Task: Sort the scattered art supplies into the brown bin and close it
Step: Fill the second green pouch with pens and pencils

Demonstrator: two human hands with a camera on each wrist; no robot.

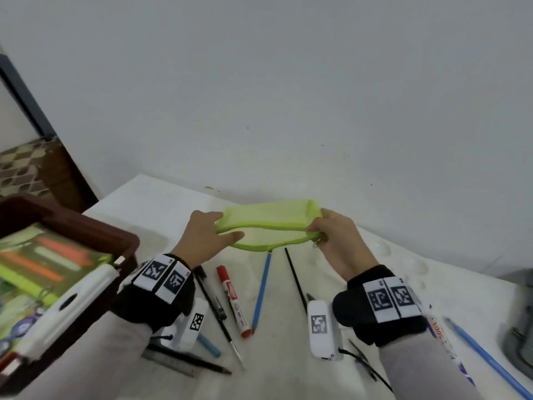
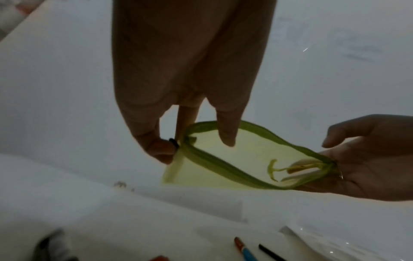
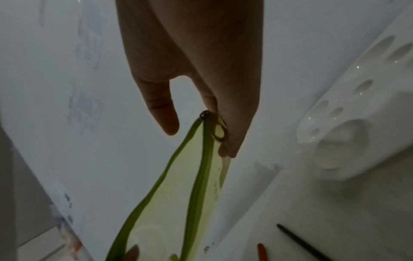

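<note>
We hold the green pouch [image 1: 268, 226] above the desk [image 1: 161, 203], right of the bin [image 1: 86, 229]: left hand [image 1: 202, 238] pinching one end, right hand [image 1: 334, 238] the zipper end. Keeping its mouth spread should let the pens [image 1: 232, 301] below slide in cleanly.

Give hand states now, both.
Left hand: pinches one end of the green pouch.
Right hand: pinches the pouch's other end, by the zipper.
</note>
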